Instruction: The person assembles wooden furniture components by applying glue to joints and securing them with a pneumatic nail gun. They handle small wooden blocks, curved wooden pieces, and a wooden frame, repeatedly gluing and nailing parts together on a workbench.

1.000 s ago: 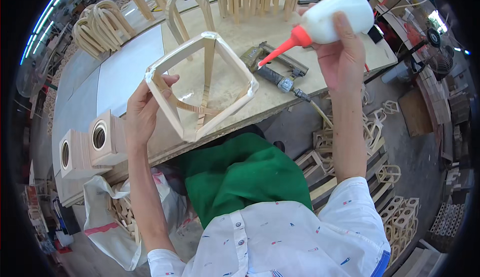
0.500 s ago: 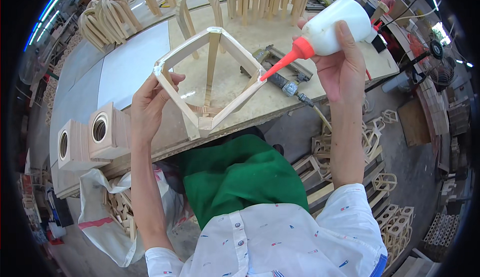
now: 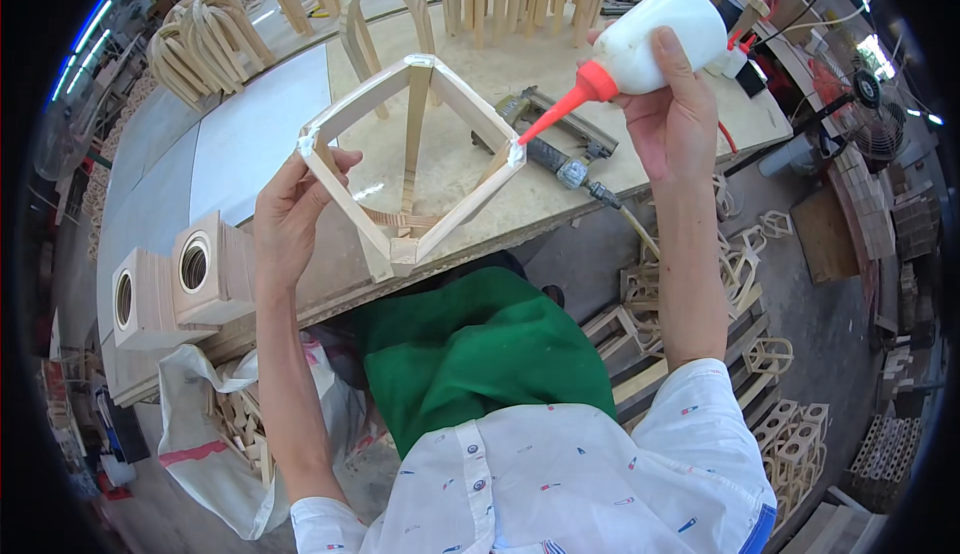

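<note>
My left hand grips a wooden frame by its left corner, holding it up over the near edge of the workbench. The frame has a square-like rim with legs running down behind it. White glue shows on its left, far and right corners. My right hand is wrapped round a white glue bottle, tilted so its red nozzle points down to the left. The nozzle's tip touches or nearly touches the glue at the frame's right corner.
A nail gun with a hose lies on the workbench. Bent wooden arches stand along the far side. Two stacks of square plywood pieces with round holes sit at the left edge. Below is a white sack of wood offcuts.
More white glue shows on the frame's right corner. The bottle's nozzle has lifted slightly there. Both hands, with frame and bottle, have shifted a little left in the view.
</note>
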Demonstrator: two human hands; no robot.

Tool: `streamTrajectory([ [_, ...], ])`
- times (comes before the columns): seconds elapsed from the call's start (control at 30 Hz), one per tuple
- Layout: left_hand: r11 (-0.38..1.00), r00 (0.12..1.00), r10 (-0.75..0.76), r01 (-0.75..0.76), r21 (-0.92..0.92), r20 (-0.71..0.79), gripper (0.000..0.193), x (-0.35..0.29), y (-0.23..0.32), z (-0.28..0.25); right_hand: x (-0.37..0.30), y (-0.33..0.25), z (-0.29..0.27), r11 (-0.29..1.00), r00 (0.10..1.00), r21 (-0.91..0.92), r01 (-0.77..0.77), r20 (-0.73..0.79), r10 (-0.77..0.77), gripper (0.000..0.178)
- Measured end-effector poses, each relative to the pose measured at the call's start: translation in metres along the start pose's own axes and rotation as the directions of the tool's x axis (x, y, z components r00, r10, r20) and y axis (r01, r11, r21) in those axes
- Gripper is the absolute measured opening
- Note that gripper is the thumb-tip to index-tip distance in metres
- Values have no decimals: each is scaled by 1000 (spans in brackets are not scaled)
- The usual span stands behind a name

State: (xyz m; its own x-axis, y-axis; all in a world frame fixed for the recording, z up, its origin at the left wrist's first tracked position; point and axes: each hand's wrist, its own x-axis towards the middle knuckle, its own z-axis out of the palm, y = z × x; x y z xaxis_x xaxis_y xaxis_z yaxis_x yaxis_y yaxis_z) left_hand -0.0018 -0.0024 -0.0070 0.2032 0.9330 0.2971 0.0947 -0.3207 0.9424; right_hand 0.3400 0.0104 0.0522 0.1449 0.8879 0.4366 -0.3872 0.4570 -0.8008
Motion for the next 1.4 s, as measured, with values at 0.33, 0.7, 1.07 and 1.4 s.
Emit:
streamTrajectory([
  [0.33, 1000, 999, 4, -2, 24, -53, 24, -3, -3, 0, -6, -13, 0, 998, 994, 36, 58, -100, -54, 47],
  [0.7, 998, 998, -20, 23, 54, -56, 19, -4, 1, 0, -35, -18, 41, 999, 997, -4, -34, 64, 34, 42],
  [1.07, 1000, 999, -1, 2, 25, -52, 26, -3, 1, 4, -29, -13, 29, 999, 1000, -41, 17, 4, -17, 40],
  [1.4, 999, 992, -13, 18, 34, -124, 19, -7, 9, 14, -38, -17, 49, 992, 1000, 128, 10, -25, -6, 42],
])
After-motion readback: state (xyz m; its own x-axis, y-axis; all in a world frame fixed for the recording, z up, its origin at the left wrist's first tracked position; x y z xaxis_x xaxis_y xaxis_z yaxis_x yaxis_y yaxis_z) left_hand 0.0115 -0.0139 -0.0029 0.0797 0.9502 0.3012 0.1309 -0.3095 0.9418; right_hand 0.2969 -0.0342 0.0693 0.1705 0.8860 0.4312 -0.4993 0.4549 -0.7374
